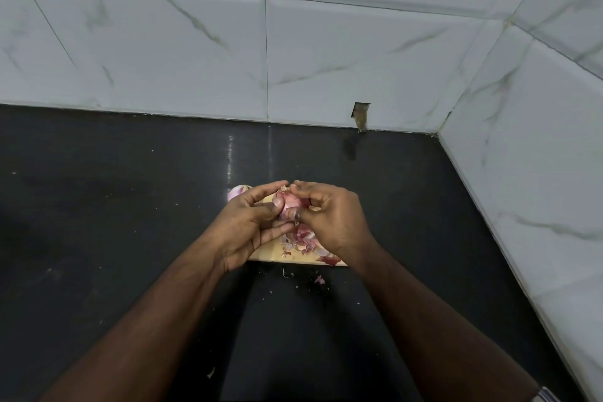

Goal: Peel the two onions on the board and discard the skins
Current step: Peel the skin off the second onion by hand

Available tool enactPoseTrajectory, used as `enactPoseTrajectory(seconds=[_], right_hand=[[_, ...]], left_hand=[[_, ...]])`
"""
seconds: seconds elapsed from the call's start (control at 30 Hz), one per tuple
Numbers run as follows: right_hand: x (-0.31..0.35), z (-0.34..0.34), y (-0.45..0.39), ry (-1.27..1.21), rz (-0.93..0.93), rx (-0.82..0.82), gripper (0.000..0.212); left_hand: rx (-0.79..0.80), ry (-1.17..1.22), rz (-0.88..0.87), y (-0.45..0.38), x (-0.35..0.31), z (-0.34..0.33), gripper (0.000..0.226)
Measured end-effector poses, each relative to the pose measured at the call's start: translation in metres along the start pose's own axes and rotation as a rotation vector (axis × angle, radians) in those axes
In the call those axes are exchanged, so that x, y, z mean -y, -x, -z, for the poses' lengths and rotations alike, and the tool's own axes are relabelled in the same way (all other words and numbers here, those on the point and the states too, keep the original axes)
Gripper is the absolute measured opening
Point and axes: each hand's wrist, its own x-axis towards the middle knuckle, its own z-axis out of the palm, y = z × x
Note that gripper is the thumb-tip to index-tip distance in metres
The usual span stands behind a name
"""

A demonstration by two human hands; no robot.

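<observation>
The left hand is curled around the onion, thumb pressed against its near side and fingertips wrapped over its top; the onion is held clear above the board, between the two hands. The right hand closes on the same onion from the opposite side, with thumb and forefinger pinched together at its lower edge, apparently on a flap of skin, though the pinched piece itself is too small to confirm. The exposed surface between the fingers is pale pink and glossy with a dry tuft at the top end, which suggests that peeling of this onion is well advanced but not finished. Directly beneath the fingers lies the wooden board, mostly covered by the hands; loose red skins are piled on its near portion. Just beyond the left fingertips, at the far edge of the board, a second onion shows a smooth pale-purple surface; it appears already peeled, but only part of it is visible. Further toward the person, a stray skin fragment and small flakes lie on the black countertop, off the board. Judged status: one onion probably complete, one in progress, and discarding of all skins remains outstanding. No bin or waste container is in view.
</observation>
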Motion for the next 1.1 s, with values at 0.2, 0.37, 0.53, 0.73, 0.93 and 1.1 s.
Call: enactPoseTrajectory(seconds=[0.2, 0.37, 0.53, 0.73, 0.93, 1.1], right_hand=[[-0.003, -0.003, 0.003, 0.036, 0.051, -0.109, 0.020], [0.000, 0.001, 0.003, 0.064, 0.012, -0.002, 0.047], [0.003, -0.007, 0.003, 0.037, -0.069, -0.003, 0.053], [-0.002, -0.012, 0.006, 0.024, -0.023, -0.069, 0.041], [-0.007, -0.018, 0.008, 0.026, 0.035, -0.159, 0.020], [-0.007, -0.011, 0.007, -0.174, -0.136, -0.070, 0.033]], left_hand=[[-0.085, 0.044, -0.036, -0.004, 0.008, -0.005, 0.033], [-0.110, 0.028, -0.053, -0.006, 0.008, -0.004, 0.036], [-0.085, 0.026, -0.052, -0.004, 0.009, -0.008, 0.031], [-0.135, 0.085, -0.065, -0.003, 0.013, -0.010, 0.030], [-0.165, 0.111, -0.101, -0.004, 0.016, -0.013, 0.033], [-0.134, 0.161, -0.074, -0.003, 0.018, -0.009, 0.030]])
